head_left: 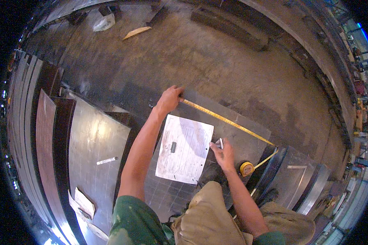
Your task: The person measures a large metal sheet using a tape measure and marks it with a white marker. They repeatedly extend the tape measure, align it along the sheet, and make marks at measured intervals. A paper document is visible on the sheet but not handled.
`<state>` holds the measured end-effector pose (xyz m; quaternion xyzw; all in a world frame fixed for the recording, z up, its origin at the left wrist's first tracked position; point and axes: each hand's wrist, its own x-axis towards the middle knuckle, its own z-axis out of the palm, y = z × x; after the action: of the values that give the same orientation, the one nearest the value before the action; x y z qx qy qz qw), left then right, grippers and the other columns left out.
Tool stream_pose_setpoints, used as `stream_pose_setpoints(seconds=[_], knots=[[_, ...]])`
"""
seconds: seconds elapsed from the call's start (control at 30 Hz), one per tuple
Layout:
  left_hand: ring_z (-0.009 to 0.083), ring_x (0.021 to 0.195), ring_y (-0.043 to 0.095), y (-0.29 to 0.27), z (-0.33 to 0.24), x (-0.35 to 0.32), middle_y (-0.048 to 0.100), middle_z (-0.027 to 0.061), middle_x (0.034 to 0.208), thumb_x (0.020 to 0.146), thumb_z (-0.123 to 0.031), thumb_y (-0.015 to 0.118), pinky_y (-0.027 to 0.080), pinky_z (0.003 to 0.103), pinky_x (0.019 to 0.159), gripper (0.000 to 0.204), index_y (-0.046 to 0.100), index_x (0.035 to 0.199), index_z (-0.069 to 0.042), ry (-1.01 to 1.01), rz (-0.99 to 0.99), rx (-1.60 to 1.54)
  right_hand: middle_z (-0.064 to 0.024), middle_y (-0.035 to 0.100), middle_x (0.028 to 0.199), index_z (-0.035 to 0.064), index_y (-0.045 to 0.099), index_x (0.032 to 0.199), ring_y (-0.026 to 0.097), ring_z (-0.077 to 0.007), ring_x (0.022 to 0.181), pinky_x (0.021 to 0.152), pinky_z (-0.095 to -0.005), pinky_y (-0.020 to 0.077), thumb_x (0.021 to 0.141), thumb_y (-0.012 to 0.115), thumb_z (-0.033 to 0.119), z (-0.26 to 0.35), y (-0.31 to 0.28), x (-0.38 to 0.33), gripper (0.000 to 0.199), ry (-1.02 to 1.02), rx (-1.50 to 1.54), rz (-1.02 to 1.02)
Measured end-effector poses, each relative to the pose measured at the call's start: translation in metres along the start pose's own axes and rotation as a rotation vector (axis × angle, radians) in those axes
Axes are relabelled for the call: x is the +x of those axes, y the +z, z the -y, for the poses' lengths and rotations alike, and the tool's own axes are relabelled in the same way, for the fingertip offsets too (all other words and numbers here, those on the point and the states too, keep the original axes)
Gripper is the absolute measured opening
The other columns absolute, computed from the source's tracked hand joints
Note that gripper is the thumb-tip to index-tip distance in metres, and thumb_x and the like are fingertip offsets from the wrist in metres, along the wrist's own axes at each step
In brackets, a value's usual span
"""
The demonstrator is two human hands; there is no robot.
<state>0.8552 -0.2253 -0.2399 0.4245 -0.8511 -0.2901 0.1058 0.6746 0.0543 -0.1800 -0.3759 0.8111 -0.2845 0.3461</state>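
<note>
Here, tape end [184,100] under left fingers [176,92].

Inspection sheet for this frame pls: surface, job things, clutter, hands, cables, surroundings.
Surface: dark steel plate lying flat on the floor.
Job's things: yellow tape measure stretched across the plate, case near the right hand; printed paper sheet on the plate.
Clutter: wood scrap, plastic bag.
Grippers: left hand pins the tape end; right hand holds a white marker.
Cables: nothing seen.
Surroundings: stacked metal sheets at left.
</note>
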Motion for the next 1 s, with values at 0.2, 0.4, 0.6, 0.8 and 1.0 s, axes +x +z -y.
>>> stream_pose_setpoints(seconds=[0.2, 0.4, 0.6, 0.8, 1.0], knots=[[0.0393, 0.093, 0.061, 0.0, 0.004, 0.0, 0.061, 0.0163, 0.092, 0.078, -0.011, 0.074, 0.049, 0.049, 0.079, 0.016, 0.063, 0.088, -0.005, -0.001, 0.014, -0.024, -0.0138, 0.066, 0.074, 0.0004, 0.055, 0.085, 0.066, -0.0288, 0.068, 0.065, -0.0416, 0.0499, 0.079, 0.079, 0.021, 0.007, 0.024, -0.006, 0.032, 0.091, -0.073, -0.03], [0.0396, 0.092, 0.06, -0.005, -0.005, -0.001, 0.061, 0.0164, 0.091, 0.078, -0.011, 0.073, 0.048, 0.048, 0.08, 0.016, 0.063, 0.088, -0.004, -0.024, 0.022, -0.012, -0.0145, 0.063, 0.07, -0.0003, 0.054, 0.085, 0.064, -0.0328, 0.065, 0.062, -0.043, 0.0485, 0.08, 0.077, 0.016, -0.007, 0.029, -0.011, 0.028, -0.021, -0.137, -0.106], [0.04, 0.094, 0.06, -0.003, -0.002, -0.003, 0.061, 0.0171, 0.091, 0.078, -0.009, 0.074, 0.048, 0.049, 0.08, 0.017, 0.062, 0.089, -0.004, -0.017, 0.001, -0.064, -0.0144, 0.061, 0.069, 0.0004, 0.054, 0.083, 0.064, -0.0318, 0.064, 0.06, -0.0409, 0.0474, 0.079, 0.077, 0.013, -0.011, 0.032, -0.013, 0.027, -0.086, -0.084, -0.108], [0.0401, 0.093, 0.059, 0.003, 0.002, -0.002, 0.06, 0.0168, 0.09, 0.077, -0.008, 0.074, 0.048, 0.049, 0.08, 0.017, 0.062, 0.088, -0.003, 0.011, -0.012, -0.044, -0.0146, 0.062, 0.068, 0.0007, 0.055, 0.081, 0.064, -0.0312, 0.064, 0.06, -0.0417, 0.0475, 0.078, 0.078, 0.014, -0.011, 0.033, -0.011, 0.027, -0.007, -0.098, -0.088], [0.0397, 0.094, 0.06, 0.002, 0.001, 0.001, 0.061, 0.0164, 0.09, 0.077, -0.008, 0.075, 0.048, 0.048, 0.08, 0.017, 0.062, 0.088, -0.004, -0.005, 0.035, -0.01, -0.0166, 0.063, 0.069, 0.001, 0.057, 0.082, 0.066, -0.0344, 0.065, 0.06, -0.0436, 0.0491, 0.078, 0.078, 0.018, -0.013, 0.029, -0.018, 0.028, -0.042, -0.117, -0.03]])
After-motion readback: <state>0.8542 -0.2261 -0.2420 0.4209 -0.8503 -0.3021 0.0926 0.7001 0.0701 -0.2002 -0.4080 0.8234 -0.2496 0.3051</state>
